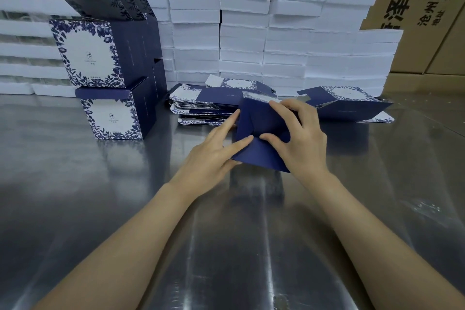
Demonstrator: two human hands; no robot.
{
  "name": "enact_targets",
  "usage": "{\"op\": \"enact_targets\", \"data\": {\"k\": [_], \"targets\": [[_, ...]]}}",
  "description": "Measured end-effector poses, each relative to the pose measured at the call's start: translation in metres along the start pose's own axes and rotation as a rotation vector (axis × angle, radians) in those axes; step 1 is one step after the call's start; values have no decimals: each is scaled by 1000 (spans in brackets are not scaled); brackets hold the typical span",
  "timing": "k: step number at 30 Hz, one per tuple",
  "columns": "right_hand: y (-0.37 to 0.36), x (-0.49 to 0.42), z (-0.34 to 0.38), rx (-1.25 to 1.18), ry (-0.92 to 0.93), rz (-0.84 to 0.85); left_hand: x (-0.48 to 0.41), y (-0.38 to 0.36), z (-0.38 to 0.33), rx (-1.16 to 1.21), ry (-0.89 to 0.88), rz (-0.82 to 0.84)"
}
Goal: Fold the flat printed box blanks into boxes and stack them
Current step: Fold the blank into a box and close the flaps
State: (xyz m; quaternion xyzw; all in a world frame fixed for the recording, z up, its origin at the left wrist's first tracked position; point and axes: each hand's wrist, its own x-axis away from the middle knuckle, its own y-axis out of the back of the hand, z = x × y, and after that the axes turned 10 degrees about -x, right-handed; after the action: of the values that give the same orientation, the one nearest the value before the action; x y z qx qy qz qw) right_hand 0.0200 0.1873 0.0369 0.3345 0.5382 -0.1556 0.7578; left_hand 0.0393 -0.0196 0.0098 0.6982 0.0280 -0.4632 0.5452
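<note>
A dark blue box (pixel 261 121) stands tilted on the metal table, its bottom flaps turned toward me. My left hand (pixel 216 151) lies against its left side with straight fingers pressing a flap. My right hand (pixel 297 138) grips the right side, thumb on the flap seam and fingers curled over the top edge. Behind it lies a pile of flat printed blanks (pixel 198 106). Folded boxes with blue floral fronts are stacked at left, a lower one (pixel 113 118) and an upper one (pixel 88 53) with its lid open.
A half-opened blank (pixel 347 103) lies to the right of my hands. White foam trays (pixel 251 25) are stacked in a wall along the back. Brown cartons (pixel 415 7) stand at the far right. The reflective metal table (pixel 226 234) stretches toward me.
</note>
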Motion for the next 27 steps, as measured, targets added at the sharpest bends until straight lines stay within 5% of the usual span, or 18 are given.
{"op": "enact_targets", "data": {"k": [8, 20, 27], "targets": [[-1, -1, 4, 8, 67, 26, 4, -9, 2, 19, 77, 61], [5, -5, 3, -291, -104, 107, 1, -1, -9, -13, 105, 123], [0, -7, 13, -269, -191, -22, -1, 2, -14, -32, 110, 86]]}}
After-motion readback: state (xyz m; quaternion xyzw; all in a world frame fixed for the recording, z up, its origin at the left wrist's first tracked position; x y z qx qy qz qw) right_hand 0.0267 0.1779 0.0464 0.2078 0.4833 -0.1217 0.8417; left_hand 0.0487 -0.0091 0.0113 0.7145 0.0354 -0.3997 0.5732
